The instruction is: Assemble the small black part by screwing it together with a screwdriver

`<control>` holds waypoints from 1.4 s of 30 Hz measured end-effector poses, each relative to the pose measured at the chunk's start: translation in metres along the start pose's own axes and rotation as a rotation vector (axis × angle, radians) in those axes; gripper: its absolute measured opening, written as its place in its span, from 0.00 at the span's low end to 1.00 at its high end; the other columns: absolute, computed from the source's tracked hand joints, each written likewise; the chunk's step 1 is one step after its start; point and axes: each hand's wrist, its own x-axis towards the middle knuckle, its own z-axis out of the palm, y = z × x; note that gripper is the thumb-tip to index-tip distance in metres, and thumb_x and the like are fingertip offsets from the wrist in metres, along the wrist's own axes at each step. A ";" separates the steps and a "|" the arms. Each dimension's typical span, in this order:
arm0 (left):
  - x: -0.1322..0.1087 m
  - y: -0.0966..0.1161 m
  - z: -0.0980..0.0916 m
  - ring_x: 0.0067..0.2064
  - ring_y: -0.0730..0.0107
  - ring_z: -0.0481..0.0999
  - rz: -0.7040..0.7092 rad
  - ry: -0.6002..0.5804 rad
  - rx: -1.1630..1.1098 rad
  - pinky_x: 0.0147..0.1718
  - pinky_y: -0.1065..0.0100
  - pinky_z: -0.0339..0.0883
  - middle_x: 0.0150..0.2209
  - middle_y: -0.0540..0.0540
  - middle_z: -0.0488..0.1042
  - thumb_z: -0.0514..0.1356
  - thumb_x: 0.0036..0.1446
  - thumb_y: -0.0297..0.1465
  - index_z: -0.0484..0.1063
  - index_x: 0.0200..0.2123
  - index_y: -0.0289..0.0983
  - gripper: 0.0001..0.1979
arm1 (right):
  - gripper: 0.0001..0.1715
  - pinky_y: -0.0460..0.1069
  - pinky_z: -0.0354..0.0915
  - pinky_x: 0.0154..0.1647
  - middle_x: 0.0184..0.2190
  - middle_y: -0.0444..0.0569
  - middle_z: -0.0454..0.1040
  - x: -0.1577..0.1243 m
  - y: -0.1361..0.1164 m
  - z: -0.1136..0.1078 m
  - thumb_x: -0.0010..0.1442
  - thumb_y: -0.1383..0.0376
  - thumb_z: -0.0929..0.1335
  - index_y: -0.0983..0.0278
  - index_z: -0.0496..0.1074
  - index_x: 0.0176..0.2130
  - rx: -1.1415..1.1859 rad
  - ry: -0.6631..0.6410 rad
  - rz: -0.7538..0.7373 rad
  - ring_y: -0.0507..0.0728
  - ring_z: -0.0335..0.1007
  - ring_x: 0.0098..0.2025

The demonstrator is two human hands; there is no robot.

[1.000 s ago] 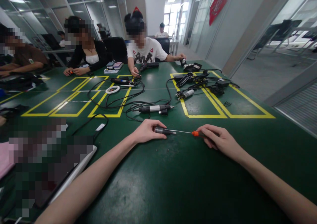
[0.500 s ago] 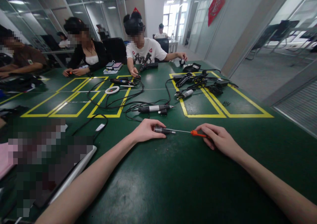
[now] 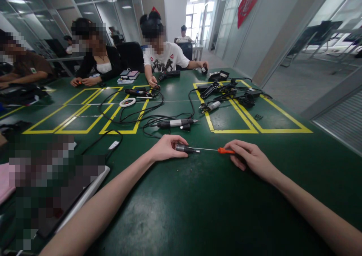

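Observation:
My left hand (image 3: 167,147) is closed around a dark cylindrical tool part (image 3: 185,148) with a narrow metal tip pointing right. In my right hand (image 3: 249,156) is a screwdriver, its orange handle (image 3: 226,150) between thumb and fingers. The thin shaft (image 3: 209,149) runs left to the dark part; I cannot tell exactly where its tip meets it. Both hands are low over the green table (image 3: 192,203). Just beyond them lies a black-and-silver corded rotary tool (image 3: 175,123).
Black cables (image 3: 135,116), a white ring (image 3: 127,102) and a silver-bodied tool (image 3: 210,107) lie farther back among yellow tape outlines. Several small dark pieces (image 3: 258,117) sit at the right. A tablet-like device (image 3: 76,195) is at the left. A co-worker in white (image 3: 166,58) sits opposite, handling small items.
My hands stay almost in place, with the screwdriver still against the dark part; the right fingers shift slightly on the handle. The co-worker opposite moves the small black item slightly left.

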 end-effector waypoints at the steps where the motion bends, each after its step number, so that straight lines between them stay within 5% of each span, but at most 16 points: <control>1: 0.000 0.000 -0.001 0.29 0.76 0.67 -0.002 -0.002 0.005 0.28 0.73 0.58 0.30 0.51 0.74 0.74 0.44 0.36 0.80 0.42 0.32 0.22 | 0.34 0.47 0.56 0.19 0.15 0.39 0.65 0.000 0.000 0.000 0.58 0.35 0.68 0.62 0.74 0.37 0.019 -0.014 0.005 0.50 0.58 0.16; 7: -0.001 0.002 -0.002 0.29 0.77 0.67 -0.006 -0.031 0.021 0.28 0.74 0.58 0.30 0.51 0.74 0.74 0.45 0.35 0.80 0.42 0.32 0.21 | 0.27 0.49 0.62 0.23 0.20 0.41 0.70 0.000 0.001 -0.003 0.52 0.45 0.76 0.62 0.75 0.40 -0.006 0.046 -0.062 0.52 0.64 0.21; 15: 0.000 0.001 -0.003 0.29 0.77 0.66 0.000 -0.025 0.027 0.28 0.74 0.57 0.29 0.51 0.74 0.74 0.44 0.35 0.79 0.41 0.32 0.20 | 0.34 0.47 0.56 0.17 0.18 0.42 0.70 0.002 0.003 0.000 0.57 0.35 0.70 0.63 0.74 0.38 0.061 -0.042 0.012 0.51 0.61 0.16; 21: 0.000 0.001 -0.002 0.28 0.77 0.65 -0.007 -0.032 0.028 0.27 0.74 0.56 0.28 0.52 0.72 0.74 0.45 0.35 0.79 0.41 0.33 0.20 | 0.26 0.48 0.63 0.25 0.31 0.48 0.78 0.002 0.000 -0.004 0.52 0.44 0.76 0.62 0.78 0.39 -0.122 0.018 -0.071 0.53 0.66 0.25; 29: 0.001 0.000 -0.003 0.29 0.76 0.66 0.003 -0.037 0.020 0.28 0.74 0.56 0.29 0.52 0.72 0.74 0.45 0.36 0.79 0.41 0.33 0.20 | 0.33 0.47 0.55 0.20 0.18 0.41 0.66 0.000 0.000 0.000 0.59 0.36 0.68 0.62 0.77 0.37 -0.082 -0.054 -0.007 0.50 0.56 0.19; 36: 0.001 0.001 -0.002 0.28 0.77 0.65 -0.004 -0.033 0.022 0.27 0.73 0.55 0.28 0.53 0.71 0.74 0.45 0.35 0.79 0.41 0.33 0.20 | 0.33 0.52 0.71 0.35 0.36 0.51 0.81 0.002 -0.001 -0.004 0.46 0.38 0.78 0.61 0.78 0.36 -0.091 0.080 -0.095 0.59 0.75 0.34; 42: 0.001 -0.001 -0.003 0.28 0.77 0.65 0.006 -0.026 0.038 0.27 0.73 0.55 0.29 0.51 0.73 0.74 0.45 0.35 0.79 0.41 0.32 0.20 | 0.36 0.48 0.55 0.19 0.16 0.40 0.66 0.000 0.003 -0.001 0.60 0.33 0.66 0.63 0.75 0.36 -0.056 -0.025 -0.002 0.50 0.57 0.17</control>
